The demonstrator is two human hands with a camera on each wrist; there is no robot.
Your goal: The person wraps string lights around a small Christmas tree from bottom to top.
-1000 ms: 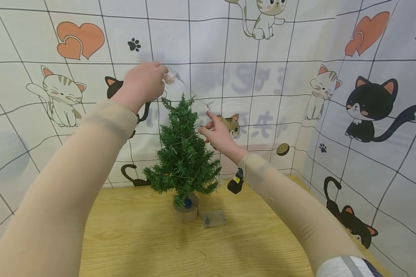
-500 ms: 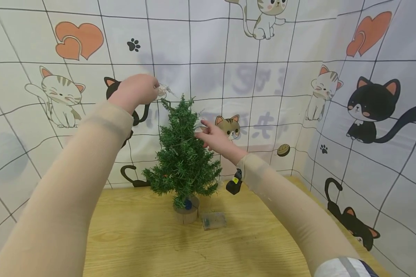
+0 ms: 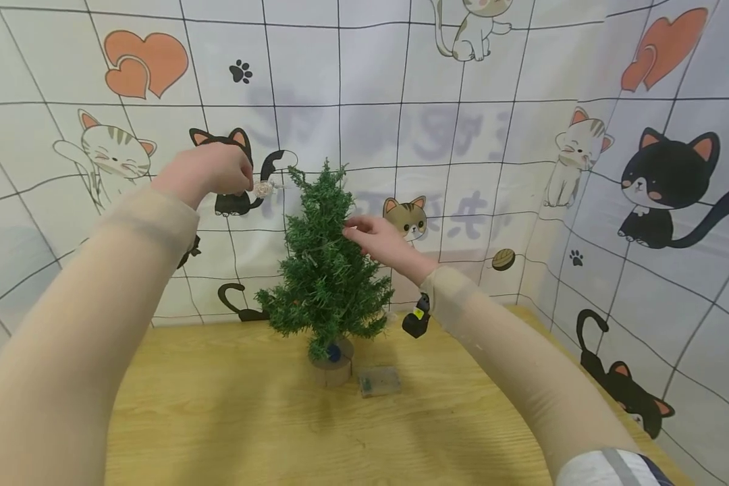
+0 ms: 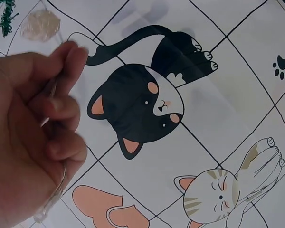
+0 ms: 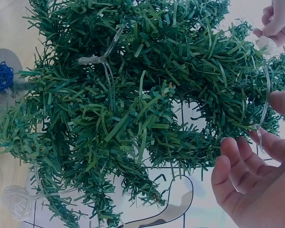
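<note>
A small green artificial Christmas tree (image 3: 322, 270) stands upright on a round wooden base (image 3: 331, 373). Left of its top, my left hand (image 3: 209, 169) grips the clear wire of a string light, fingers curled round it. A pale woven ball (image 4: 40, 23) dangles just past those fingertips, and another stretch of wire hangs below the palm. At the tree's upper right is my right hand (image 3: 379, 237), fingers loosely bent among the branches. In the right wrist view its thumb and forefinger stand apart, with a clear wire (image 5: 267, 90) running along their tips.
On the wooden table (image 3: 249, 432), a clear flat box (image 3: 379, 382) lies right of the base. A blue woven ball (image 5: 1, 76) sits at the trunk's foot. A whitish woven ball (image 5: 16, 203) hangs at a low branch. Behind stands a cat-printed wall covering (image 3: 364, 67).
My left hand has moved left and down with the wire and pale ball, past the treetop. My right hand's raised forefinger has come down, and the hand now sits at the branches.
</note>
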